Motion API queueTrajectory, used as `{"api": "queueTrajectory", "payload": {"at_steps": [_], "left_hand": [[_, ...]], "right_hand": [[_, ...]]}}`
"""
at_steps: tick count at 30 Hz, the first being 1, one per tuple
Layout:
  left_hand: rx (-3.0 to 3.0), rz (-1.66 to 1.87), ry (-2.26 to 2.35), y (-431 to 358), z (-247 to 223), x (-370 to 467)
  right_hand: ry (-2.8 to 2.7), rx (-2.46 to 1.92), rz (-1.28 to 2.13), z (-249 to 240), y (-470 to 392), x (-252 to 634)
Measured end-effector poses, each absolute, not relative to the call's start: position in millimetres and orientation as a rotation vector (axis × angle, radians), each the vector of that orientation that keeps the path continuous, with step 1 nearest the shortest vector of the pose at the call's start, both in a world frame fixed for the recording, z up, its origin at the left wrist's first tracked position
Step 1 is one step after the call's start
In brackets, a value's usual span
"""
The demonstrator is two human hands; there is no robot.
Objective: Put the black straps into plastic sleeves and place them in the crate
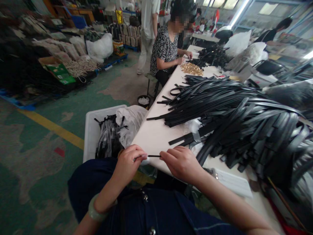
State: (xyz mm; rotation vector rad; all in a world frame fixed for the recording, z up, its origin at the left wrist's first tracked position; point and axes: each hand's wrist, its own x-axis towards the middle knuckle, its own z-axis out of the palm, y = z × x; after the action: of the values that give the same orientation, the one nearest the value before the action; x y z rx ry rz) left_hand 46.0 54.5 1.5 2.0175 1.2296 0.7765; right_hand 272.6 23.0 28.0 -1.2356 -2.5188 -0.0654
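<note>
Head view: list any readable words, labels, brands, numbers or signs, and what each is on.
None can be read.
Green carton on the floor side: pale markings, too blurred to read.
Yellow-and-green carton: markings too small and blurred to read.
Thin black strip: no lettering visible.

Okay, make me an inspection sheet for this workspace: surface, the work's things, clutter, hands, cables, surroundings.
Surface: white table, bare along part of its near-left edge.
Work's things: short thin black strip between the hands; large pile of black straps on the table.
Clutter: crumpled plastic among the straps; gold-coloured pieces heaped farther along.
Hands: left hand and right hand both grip the strip.
Cables: nothing seen that is clearly one.
Surroundings: white bin on the left; seated co-worker at the table; yellow floor line.
</note>
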Motion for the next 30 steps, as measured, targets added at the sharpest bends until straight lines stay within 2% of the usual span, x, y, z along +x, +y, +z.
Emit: {"api": "queueTrajectory", "payload": {"at_steps": [16, 22, 26, 30], "left_hand": [[2.068, 0.712, 1.156, 54, 0, 59], [2.243, 0.528, 1.09, 54, -4, 63], [2.093, 0.599, 1.134, 57, -13, 54], [1.977, 0.626, 1.035, 62, -27, 62]], "right_hand": [[-2.715, -1.338, -0.08, 27, 20, 265], [-2.921, -1.337, 0.185, 33, 31, 265], [-2.85, -1.593, 0.351, 34, 37, 283], [-2.886, -1.483, 0.429, 29, 34, 278]]}}
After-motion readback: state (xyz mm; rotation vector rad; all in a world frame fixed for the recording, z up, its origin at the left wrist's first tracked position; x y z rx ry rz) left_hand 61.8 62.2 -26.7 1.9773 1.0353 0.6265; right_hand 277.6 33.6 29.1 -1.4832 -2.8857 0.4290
